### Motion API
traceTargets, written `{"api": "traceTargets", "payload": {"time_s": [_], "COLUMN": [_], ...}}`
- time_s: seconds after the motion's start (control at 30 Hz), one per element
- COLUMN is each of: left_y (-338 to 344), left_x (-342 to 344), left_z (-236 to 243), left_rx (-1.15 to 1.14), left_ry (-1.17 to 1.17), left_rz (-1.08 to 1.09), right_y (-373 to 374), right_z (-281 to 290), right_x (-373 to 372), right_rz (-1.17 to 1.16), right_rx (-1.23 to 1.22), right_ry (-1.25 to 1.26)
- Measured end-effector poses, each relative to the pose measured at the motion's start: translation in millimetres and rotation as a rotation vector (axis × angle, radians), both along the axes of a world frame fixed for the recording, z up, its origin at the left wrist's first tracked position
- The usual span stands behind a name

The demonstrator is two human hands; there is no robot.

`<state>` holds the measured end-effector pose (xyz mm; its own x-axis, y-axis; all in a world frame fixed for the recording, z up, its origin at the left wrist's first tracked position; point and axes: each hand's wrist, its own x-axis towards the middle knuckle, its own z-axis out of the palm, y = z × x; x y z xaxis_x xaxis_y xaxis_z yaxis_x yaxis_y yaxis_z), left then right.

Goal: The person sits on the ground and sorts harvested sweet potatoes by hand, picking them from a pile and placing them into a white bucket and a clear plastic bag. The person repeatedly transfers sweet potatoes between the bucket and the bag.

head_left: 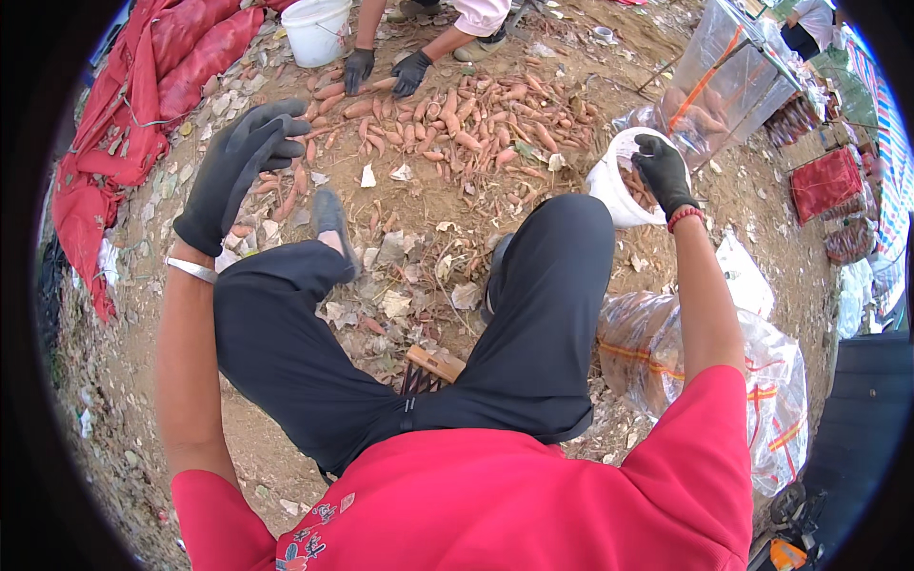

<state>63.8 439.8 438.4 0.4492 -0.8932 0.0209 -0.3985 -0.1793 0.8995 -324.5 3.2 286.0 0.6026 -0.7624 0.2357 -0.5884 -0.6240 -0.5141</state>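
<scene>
My left hand [243, 167], in a dark glove, hovers above the ground left of my left knee. Its fingers are spread and nothing lies in them. At the right, my right hand [662, 173], gloved alike, hangs over the rim of a white bucket [604, 187]. Its fingers are loosely bent and apart, with nothing visible in them. Some sweet potatoes [640, 188] show inside the bucket, partly covered by that hand. A wide heap of sweet potatoes [466, 124] lies on the ground ahead, and a few more are scattered below my left hand.
Across the heap, another person's gloved hands [386, 73] touch sweet potatoes beside a second white bucket [317, 33]. Red sacks [157, 76] lie far left. Clear plastic bags stand at the far right [714, 81] and lie by my right arm [643, 347]. A wooden-edged stool [435, 363] is beneath me.
</scene>
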Motion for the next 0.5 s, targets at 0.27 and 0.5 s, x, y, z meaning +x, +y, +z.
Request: {"api": "traceTargets", "payload": {"time_s": [0.27, 0.5], "left_y": [-102, -193], "left_x": [94, 132], "left_z": [-134, -290], "left_rx": [0.308, 0.685], "left_ry": [0.329, 0.131], "left_rz": [0.070, -0.178], "right_y": [31, -15], "right_z": [-142, -220], "right_x": [155, 251], "right_rz": [0.108, -0.119], "right_rx": [0.668, 1.098], "right_ry": [0.132, 0.181]}}
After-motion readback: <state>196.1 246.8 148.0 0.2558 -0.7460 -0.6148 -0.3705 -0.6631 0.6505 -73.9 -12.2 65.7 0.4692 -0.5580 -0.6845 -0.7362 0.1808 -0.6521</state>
